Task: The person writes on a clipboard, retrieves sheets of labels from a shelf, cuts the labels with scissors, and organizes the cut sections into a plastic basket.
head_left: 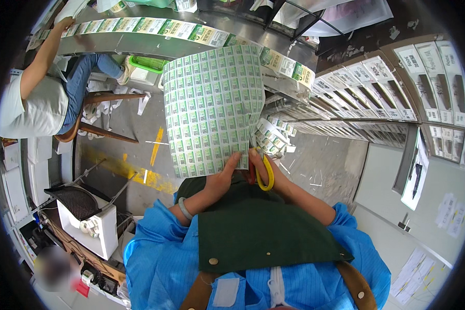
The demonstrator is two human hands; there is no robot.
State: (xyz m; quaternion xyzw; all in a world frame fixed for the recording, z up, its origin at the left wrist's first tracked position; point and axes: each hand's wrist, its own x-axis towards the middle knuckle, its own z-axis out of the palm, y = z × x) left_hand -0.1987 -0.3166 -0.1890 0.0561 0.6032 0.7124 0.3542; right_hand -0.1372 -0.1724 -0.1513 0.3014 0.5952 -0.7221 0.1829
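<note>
A large sheet of small green-and-white labels spreads in front of me, its near edge at my hands. My left hand is closed on the sheet's near edge, thumb on top. My right hand is closed on scissors with a yellow handle loop and a red part beside it. The scissors' blades are hidden by the sheet and my hand. Just beyond my right hand hangs a curled, bunched part of printed labels; whether it joins the sheet cannot be seen.
A long metal worktop carries a strip of printed labels. At the left a co-worker in a pale shirt sits on a wooden chair. A rack of labelled compartments stands at the right. Scraps lie on the grey floor.
</note>
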